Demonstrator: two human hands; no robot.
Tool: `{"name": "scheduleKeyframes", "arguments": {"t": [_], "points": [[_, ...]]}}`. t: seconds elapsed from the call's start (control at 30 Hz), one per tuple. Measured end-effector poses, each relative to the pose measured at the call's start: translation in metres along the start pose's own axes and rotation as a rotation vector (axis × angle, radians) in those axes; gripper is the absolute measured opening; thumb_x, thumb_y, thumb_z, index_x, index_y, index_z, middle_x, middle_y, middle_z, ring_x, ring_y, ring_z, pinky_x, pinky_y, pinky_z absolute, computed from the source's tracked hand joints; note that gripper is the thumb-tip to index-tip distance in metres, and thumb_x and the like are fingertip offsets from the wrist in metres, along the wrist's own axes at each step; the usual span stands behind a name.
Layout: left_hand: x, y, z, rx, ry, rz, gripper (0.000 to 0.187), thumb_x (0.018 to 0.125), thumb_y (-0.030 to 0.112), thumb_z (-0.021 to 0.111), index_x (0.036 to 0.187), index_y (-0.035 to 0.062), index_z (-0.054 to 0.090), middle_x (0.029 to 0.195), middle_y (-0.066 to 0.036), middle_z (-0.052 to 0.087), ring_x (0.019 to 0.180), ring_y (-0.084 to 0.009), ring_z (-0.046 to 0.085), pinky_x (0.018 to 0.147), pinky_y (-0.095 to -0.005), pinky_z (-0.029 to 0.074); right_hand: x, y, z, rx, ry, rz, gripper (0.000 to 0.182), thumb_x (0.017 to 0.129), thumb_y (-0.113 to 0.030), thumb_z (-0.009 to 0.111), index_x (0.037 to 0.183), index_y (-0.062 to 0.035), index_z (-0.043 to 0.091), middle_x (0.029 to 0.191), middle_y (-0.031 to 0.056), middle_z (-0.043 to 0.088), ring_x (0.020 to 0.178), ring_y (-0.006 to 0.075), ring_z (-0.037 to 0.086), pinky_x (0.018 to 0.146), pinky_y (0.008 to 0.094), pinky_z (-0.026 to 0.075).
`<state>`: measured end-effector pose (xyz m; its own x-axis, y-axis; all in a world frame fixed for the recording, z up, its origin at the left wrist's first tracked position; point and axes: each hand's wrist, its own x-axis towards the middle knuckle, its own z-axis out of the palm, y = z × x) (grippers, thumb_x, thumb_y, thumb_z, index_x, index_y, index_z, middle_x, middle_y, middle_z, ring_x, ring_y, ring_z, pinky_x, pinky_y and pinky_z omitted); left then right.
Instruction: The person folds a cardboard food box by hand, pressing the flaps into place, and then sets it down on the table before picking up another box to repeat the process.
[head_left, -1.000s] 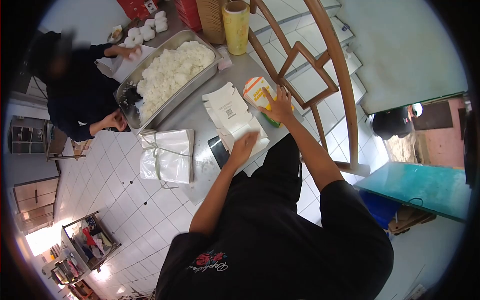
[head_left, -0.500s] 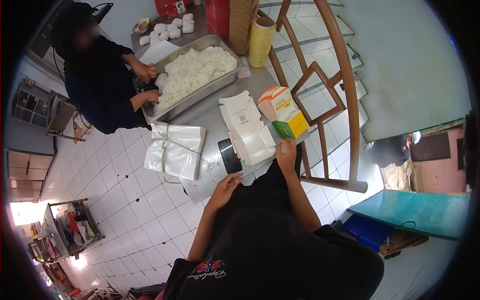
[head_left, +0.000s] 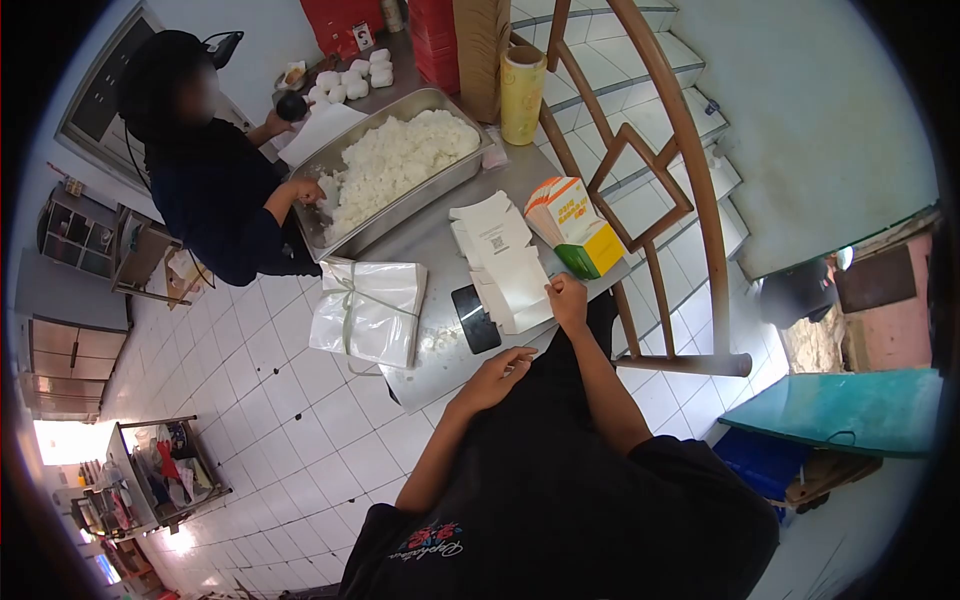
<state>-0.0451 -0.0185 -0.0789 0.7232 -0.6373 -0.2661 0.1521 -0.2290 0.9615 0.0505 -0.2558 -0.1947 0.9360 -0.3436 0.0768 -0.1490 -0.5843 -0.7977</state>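
Note:
A partly unfolded white carton (head_left: 507,262) lies on the metal table, with a small square printed code on its upper panel. My right hand (head_left: 567,303) is at the carton's lower right edge, its fingers curled and closed on that edge. Near the table's front edge, my left hand (head_left: 499,378) is held with loosely bent fingers apart, and nothing is in it. Between that hand and the carton lies a flat black rectangular thing (head_left: 474,319), partly under the carton. Behind the carton leans a fanned stack of printed orange, white, yellow and green cartons (head_left: 575,228).
A tied bundle of white plastic-covered sheets (head_left: 368,312) lies left on the table (head_left: 432,352). Behind it stands a steel tray (head_left: 390,208) of white rice, where a co-worker (head_left: 205,180) works. A yellow wrap roll (head_left: 523,95) and wooden railing (head_left: 700,180) are at the right.
My left hand has moved right, and my right hand's fingers have curled in at the carton's edge. The co-worker has lifted one hand from the tray and holds a dark round thing.

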Motion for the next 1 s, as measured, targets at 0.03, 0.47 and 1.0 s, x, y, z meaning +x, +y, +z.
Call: {"name": "scheduleKeyframes", "arguments": {"t": [0.03, 0.47, 1.0], "points": [[-0.003, -0.003, 0.001, -0.046, 0.03, -0.001, 0.04, 0.108, 0.03, 0.053, 0.14, 0.0069, 0.058, 0.121, -0.011, 0.069, 0.113, -0.0208, 0.064, 0.101, -0.0363, 0.048, -0.003, -0.007, -0.007, 0.002, -0.007, 0.001, 0.014, 0.082, -0.006, 0.079, 0.087, 0.0002, 0.067, 0.075, 0.0143, 0.07, 0.069, 0.0295, 0.07, 0.067, 0.0376, 0.054], [0.019, 0.015, 0.004, -0.732, 0.047, -0.266, 0.044, 0.108, 0.04, 0.053, 0.129, 0.0026, 0.061, 0.12, -0.015, 0.067, 0.111, -0.0251, 0.068, 0.09, -0.0446, 0.059, -0.083, -0.134, -0.159, -0.266, 0.062, -0.648, 0.008, 0.078, -0.008, 0.076, 0.084, -0.0089, 0.07, 0.086, 0.0021, 0.062, 0.086, 0.0246, 0.058, 0.075, 0.0394, 0.044], [0.031, 0.042, 0.025, -0.096, 0.204, 0.07, 0.034, 0.095, 0.025, 0.075, 0.115, 0.0042, 0.057, 0.107, -0.005, 0.06, 0.098, -0.0144, 0.059, 0.085, -0.0313, 0.052, -0.117, -0.093, -0.134, 0.454, -0.359, 0.201, 0.013, 0.095, -0.006, 0.072, 0.096, -0.0017, 0.061, 0.069, -0.0009, 0.048, 0.06, 0.0035, 0.042, 0.053, 0.0243, 0.033]]}}
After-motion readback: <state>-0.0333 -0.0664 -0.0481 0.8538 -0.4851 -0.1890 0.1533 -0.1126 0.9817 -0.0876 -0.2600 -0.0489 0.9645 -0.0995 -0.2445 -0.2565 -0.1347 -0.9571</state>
